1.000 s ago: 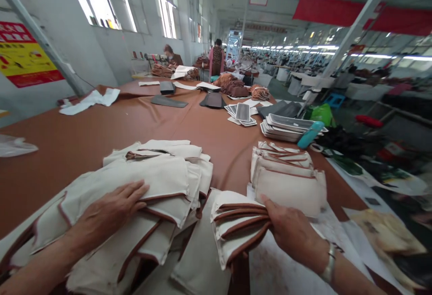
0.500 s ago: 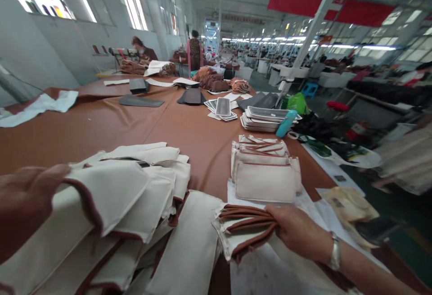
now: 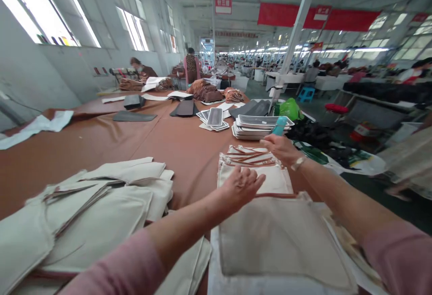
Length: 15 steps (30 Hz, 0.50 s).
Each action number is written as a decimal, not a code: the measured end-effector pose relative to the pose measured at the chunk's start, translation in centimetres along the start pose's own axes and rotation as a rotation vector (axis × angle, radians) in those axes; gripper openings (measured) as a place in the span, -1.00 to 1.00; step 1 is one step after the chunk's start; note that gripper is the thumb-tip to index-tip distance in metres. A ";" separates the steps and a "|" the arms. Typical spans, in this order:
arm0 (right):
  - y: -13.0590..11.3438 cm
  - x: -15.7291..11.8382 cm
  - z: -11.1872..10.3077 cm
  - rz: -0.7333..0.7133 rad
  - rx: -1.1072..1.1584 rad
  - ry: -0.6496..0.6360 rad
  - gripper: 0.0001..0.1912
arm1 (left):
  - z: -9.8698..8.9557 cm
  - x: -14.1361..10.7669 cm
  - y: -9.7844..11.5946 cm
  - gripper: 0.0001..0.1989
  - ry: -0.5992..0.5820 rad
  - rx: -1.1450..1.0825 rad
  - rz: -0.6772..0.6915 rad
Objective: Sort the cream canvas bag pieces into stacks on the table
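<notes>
My left hand [image 3: 241,188] is over the front of a row of cream pouches [image 3: 275,180] with brown edging, fingers curled down and their tips hidden. At the row's far right end is my right hand [image 3: 281,150], its fingers bent together just in front of a turquoise bottle [image 3: 279,126]; whether it grips anything is hidden. Nearest me lies a larger cream pouch [image 3: 273,236], flat, its brown-edged side toward the row. On the left, a loose heap of cream pouches [image 3: 101,223] spreads beneath my left forearm, and neither hand touches it.
Brown sheet material [image 3: 135,139] covers the table. Farther back lie a stack of white-rimmed grey panels [image 3: 256,128], dark grey pieces [image 3: 133,117] and brown bundles [image 3: 205,91]. A green bag [image 3: 290,108] is beyond the right edge. Two people are at the far end.
My left hand has left the heap and crossed right to the row. My right hand has let go of the brown-edged bundle and moved farther away. A large pouch now lies flat in front.
</notes>
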State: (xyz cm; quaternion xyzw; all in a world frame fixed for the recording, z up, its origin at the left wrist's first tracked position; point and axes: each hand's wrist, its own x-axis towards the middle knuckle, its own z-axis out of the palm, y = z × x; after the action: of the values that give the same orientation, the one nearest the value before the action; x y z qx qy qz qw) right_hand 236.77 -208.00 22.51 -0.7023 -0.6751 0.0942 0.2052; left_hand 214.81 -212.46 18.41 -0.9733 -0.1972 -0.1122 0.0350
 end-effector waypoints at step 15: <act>12.7 -19.5 24.3 -0.660 -0.376 0.062 -0.26 | 13.6 -8.5 2.6 -0.64 -0.067 -0.039 -0.163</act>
State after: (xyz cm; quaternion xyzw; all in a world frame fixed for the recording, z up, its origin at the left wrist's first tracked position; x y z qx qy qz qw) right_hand 236.95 -223.43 -7.39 -0.4750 -0.8639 -0.1240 0.1124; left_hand 211.00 -216.50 3.18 -0.9577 -0.2746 -0.0861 0.0004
